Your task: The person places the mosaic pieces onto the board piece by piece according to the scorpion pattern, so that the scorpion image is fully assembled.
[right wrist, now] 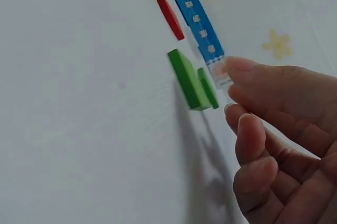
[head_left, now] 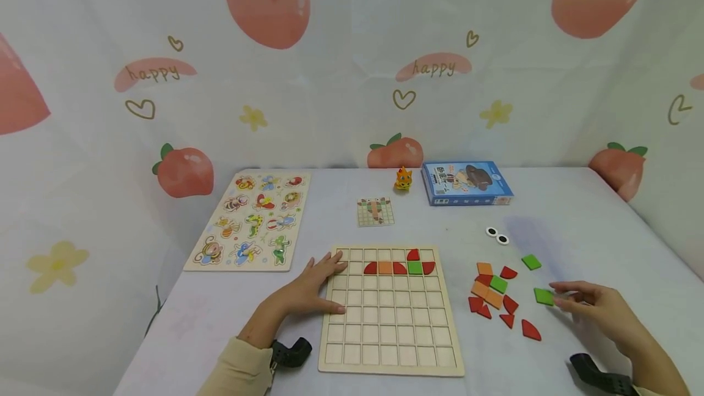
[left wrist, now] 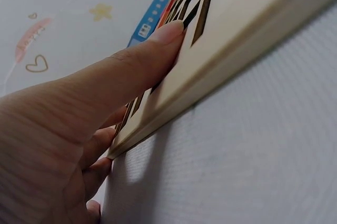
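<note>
A wooden grid board (head_left: 392, 370) lies in front of me, its upper rows holding several red rounded pieces (head_left: 413, 255), an orange square (head_left: 385, 267) and a green square (head_left: 414, 267). With spread fingers, my left hand (head_left: 308, 289) rests on the board's left edge; the left wrist view shows the thumb (left wrist: 131, 69) on top of the frame. My right hand (head_left: 602, 310) is beside a loose green square tile (head_left: 544, 296). In the right wrist view its loosely bent fingers (right wrist: 250, 134) are apart from that tile (right wrist: 187, 79) and hold nothing.
Loose red, orange (head_left: 493, 298) and green tiles lie right of the board, with another green tile (head_left: 531, 262) and two eye discs (head_left: 497, 236) behind. Farther back are a pattern card (head_left: 376, 211), a small orange figurine (head_left: 403, 179), a blue box (head_left: 467, 183) and a picture puzzle board (head_left: 247, 220).
</note>
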Demonstrator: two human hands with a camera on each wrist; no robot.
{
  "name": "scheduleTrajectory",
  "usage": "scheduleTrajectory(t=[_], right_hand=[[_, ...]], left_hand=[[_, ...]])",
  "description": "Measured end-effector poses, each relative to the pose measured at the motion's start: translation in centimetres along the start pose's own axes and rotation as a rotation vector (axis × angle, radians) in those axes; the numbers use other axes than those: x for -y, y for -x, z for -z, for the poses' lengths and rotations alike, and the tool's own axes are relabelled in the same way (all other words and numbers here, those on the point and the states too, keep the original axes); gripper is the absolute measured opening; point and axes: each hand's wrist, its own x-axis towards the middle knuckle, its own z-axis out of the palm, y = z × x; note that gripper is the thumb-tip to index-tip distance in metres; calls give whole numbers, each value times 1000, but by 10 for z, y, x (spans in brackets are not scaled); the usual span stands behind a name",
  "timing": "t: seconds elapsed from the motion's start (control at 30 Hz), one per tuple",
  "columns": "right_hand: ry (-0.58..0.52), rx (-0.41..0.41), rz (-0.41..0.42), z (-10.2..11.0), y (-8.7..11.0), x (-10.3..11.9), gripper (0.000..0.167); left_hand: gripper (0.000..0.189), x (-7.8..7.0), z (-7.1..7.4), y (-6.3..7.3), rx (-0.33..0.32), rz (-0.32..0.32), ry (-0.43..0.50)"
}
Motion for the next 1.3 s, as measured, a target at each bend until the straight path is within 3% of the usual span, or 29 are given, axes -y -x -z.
scheduleTrajectory(t=[0.23, 0.67, 1.03, 1.3], right_hand=[[-24, 20, 12, -9, 1, -8, 61], [17, -62, 119, -15, 2, -2, 45], [-62, 1, -24, -6, -6, 6, 46], [-65, -8, 0, -1, -8, 23, 44]], left_hand=[[87, 1, 0, -1, 4, -5, -1], [87, -1, 1, 1, 8, 2, 0], [87, -1, 2, 1, 8, -1, 4], [86, 1, 0, 0, 8, -7, 11]])
